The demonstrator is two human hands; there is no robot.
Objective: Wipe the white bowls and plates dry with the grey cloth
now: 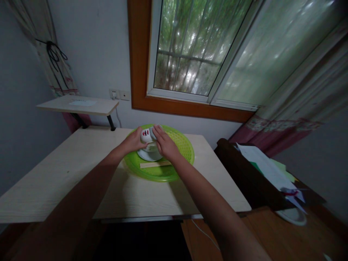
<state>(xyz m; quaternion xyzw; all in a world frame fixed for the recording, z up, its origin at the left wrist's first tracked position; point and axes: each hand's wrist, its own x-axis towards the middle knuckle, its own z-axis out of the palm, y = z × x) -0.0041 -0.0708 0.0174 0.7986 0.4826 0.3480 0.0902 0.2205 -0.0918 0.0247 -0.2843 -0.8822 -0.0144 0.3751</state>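
A small white bowl (146, 135) with a red and dark marking is tilted on its side between my hands. My left hand (133, 139) grips its left side, thumb underneath and fingers over the top. My right hand (164, 142) lies against its right side with the fingers held together. Just below is another pale dish (151, 146), partly hidden by my fingers. Under these sits a white plate (149, 156) on a round green tray (157, 177). A pair of light wooden chopsticks (153, 164) lies on the tray in front of the plate, its right end beside my right wrist.
The pale wooden table (146, 199) carries the tray near its far edge. At the back left stands a small raised shelf (95, 107) on black legs. To the right, papers (263, 166) lie on a dark brown piece of furniture. A window (201, 47) is behind.
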